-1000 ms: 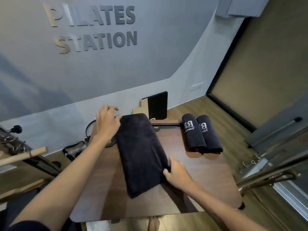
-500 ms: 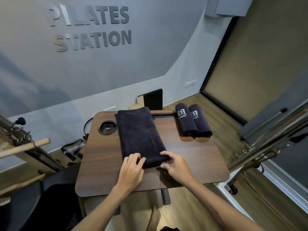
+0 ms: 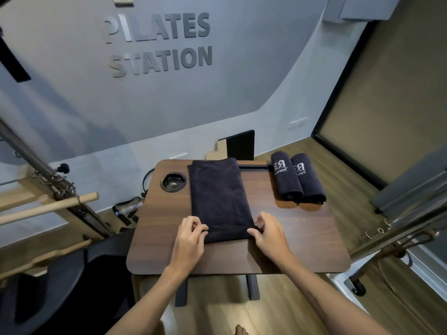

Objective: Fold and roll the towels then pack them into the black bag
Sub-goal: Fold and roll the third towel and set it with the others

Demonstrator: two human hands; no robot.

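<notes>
Hands (image 3: 191, 234) (image 3: 267, 232) pinching folded towel's (image 3: 219, 197) near-edge corners, table (image 3: 302, 243) front bare.

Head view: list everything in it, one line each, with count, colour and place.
folded towel: one, black, flat along the table's middle
rolled towels: two, black with white lettering, side by side at the table's far right
table: one, dark wood, centre
cup recess: one, black, table's far left
board: one, black, against the wall behind the table
wall lettering: grey, reads PILATES STATION
wooden bars: pale, left
left hand: fingers pinch the folded towel's near left corner
right hand: fingers pinch its near right corner
</notes>
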